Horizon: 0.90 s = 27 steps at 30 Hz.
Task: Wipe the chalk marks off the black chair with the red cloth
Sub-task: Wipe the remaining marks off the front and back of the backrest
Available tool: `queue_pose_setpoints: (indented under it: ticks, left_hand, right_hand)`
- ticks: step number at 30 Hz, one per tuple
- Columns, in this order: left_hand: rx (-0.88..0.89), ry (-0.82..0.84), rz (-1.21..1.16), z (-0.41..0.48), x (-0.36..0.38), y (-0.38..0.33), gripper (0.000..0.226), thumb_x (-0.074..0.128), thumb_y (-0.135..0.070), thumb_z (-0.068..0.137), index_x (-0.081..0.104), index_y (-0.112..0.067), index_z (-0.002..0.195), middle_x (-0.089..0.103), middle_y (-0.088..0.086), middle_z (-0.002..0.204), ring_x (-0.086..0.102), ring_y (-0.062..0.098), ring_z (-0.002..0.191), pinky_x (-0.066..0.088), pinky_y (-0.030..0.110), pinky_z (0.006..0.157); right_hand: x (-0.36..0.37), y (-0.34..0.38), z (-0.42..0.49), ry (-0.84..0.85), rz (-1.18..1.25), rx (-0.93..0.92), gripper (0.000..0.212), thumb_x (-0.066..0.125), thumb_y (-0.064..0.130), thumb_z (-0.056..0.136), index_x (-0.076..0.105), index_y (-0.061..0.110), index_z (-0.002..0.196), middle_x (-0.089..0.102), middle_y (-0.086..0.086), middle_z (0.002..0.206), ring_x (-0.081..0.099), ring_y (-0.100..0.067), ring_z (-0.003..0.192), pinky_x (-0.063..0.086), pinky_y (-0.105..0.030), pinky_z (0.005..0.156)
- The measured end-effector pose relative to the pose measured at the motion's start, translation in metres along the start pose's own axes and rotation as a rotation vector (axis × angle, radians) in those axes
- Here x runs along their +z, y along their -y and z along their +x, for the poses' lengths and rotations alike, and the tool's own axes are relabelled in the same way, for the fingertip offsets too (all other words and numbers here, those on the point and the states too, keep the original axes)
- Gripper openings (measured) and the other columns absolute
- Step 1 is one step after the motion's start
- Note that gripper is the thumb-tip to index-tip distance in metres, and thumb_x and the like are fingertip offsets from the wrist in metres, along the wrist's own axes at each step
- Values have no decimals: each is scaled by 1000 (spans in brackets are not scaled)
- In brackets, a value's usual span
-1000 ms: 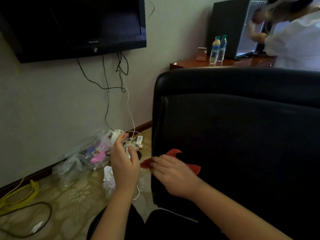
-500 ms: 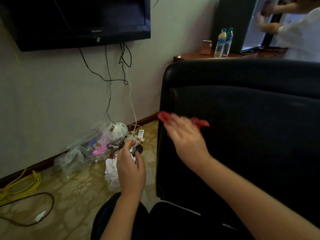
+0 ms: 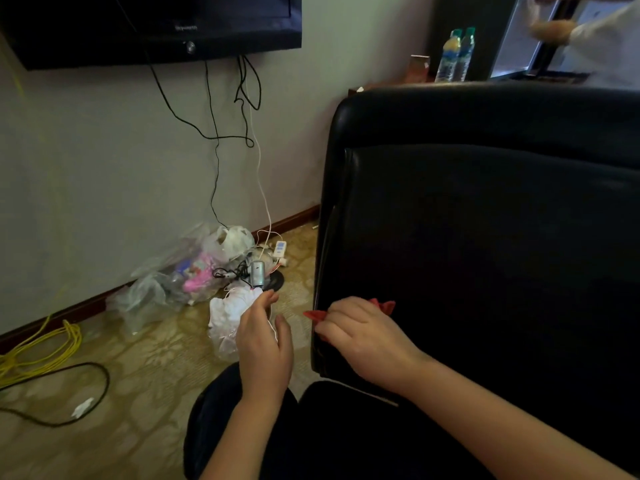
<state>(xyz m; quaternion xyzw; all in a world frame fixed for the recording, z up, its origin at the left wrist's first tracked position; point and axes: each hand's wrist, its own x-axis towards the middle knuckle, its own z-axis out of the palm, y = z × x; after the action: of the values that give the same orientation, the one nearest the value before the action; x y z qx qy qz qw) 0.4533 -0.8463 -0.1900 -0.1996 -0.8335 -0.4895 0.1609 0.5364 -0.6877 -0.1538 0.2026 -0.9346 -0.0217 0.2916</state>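
The black chair (image 3: pixel 485 220) fills the right half of the view, its padded back facing me. My right hand (image 3: pixel 363 337) presses the red cloth (image 3: pixel 317 315) against the lower left edge of the chair back, fingers curled over it; only the cloth's red tips show on either side of the hand. My left hand (image 3: pixel 265 344) hovers just left of the chair with fingers loosely bent and holds nothing. No chalk marks are visible on the dark surface.
Plastic bags (image 3: pixel 194 268), a power strip (image 3: pixel 280 248) and tangled cables lie on the floor by the wall. Yellow cable (image 3: pixel 41 344) coils at the left. A TV (image 3: pixel 149 26) hangs above. Two bottles (image 3: pixel 455 55) stand on a cabinet behind the chair, beside another person (image 3: pixel 602 39).
My right hand swept the red cloth up the chair's left edge, then back down to the lower edge. My left hand stayed beside the chair.
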Motion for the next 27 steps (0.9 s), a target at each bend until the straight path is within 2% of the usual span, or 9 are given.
queue_pose_setpoints:
  ticks: [4,7,11,15,17,19,22,24,27]
  left_hand:
    - [38,39,0,-5,-6,0,26,47,-17,99,61,-12,121,58,-11,114,49,2,108,41,26,93]
    - [112,121,-36,-17,-14,-8,32,41,-34,97,62,-21,117,60,-15,111,51,-6,108,39,14,92]
    - [222,305,-46,-38,-23,-22,43,50,-45,94,54,-24,132,53,-22,123,45,-10,121,33,7,100]
    - [190,427,-22,-57,-20,-28,67,63,-54,83,43,-31,142,44,-27,139,38,-11,130,26,5,105]
    - [150,424,-24,-64,-18,-30,61,64,-53,80,47,-36,135,44,-31,139,39,-11,130,27,4,103]
    - [120,387,-40,-71,-18,-32,52,63,-50,78,51,-39,127,48,-33,131,44,-11,123,29,3,99]
    - [137,288,-24,-83,-17,-30,29,61,-43,80,56,-42,109,59,-26,106,53,-9,105,38,7,89]
    - [141,190,22,-87,-20,-28,15,60,-40,82,55,-40,96,59,-23,91,56,-6,90,42,11,79]
    - [123,171,3,-85,-27,-30,8,61,-38,82,58,-35,89,62,-22,95,59,-3,90,45,15,79]
  right_hand:
    - [-24,-4,2,-15,-5,56,20,53,19,91,68,14,104,65,3,84,60,-18,86,51,-33,81]
    - [-38,-2,-1,28,114,296,26,49,34,91,61,17,107,66,5,81,61,-15,76,52,-32,66]
    - [-49,2,-7,194,373,496,41,38,34,83,42,18,120,60,-1,105,56,-18,92,48,-37,81]
    - [-48,9,-19,287,528,542,35,48,18,98,37,23,131,50,6,125,56,-10,109,49,-28,93]
    - [-49,14,-23,256,609,557,28,53,21,100,42,25,125,53,14,117,56,0,105,49,-21,88]
    - [-52,18,-26,237,641,513,22,58,25,98,48,24,117,51,20,109,56,1,98,48,-18,81]
    - [-47,21,-32,213,559,336,24,57,36,94,55,22,114,47,14,115,59,-8,91,52,-23,71]
    - [-43,22,-35,221,548,309,25,57,37,94,55,24,115,46,13,116,61,-11,89,55,-29,70]
    - [-37,25,-34,171,586,301,19,62,27,94,57,23,112,49,12,112,61,-9,89,56,-32,69]
